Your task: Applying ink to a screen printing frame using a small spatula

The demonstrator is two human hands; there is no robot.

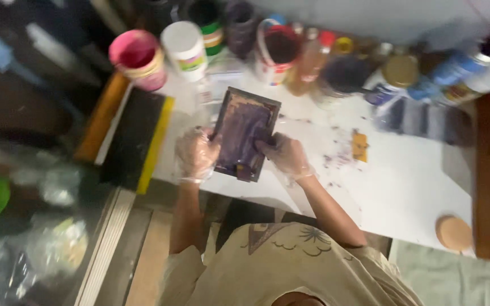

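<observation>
Both my hands wear thin clear plastic gloves. My left hand (197, 154) grips the left edge of a small rectangular framed screen (244, 131) smeared with purple ink, tilted above the white table (409, 187). My right hand (284, 156) presses on the screen's lower right side, fingers resting on its inked face. Whether a small tool sits under those fingers is too blurred to tell.
Several paint tubs and jars line the table's back edge, among them a pink tub (137, 56), a white jar (185, 48) and a red-and-white bucket (276, 51). A black pad with yellow edge (137, 139) lies left. An orange scrap (359, 145) and a round cork disc (453, 232) lie right.
</observation>
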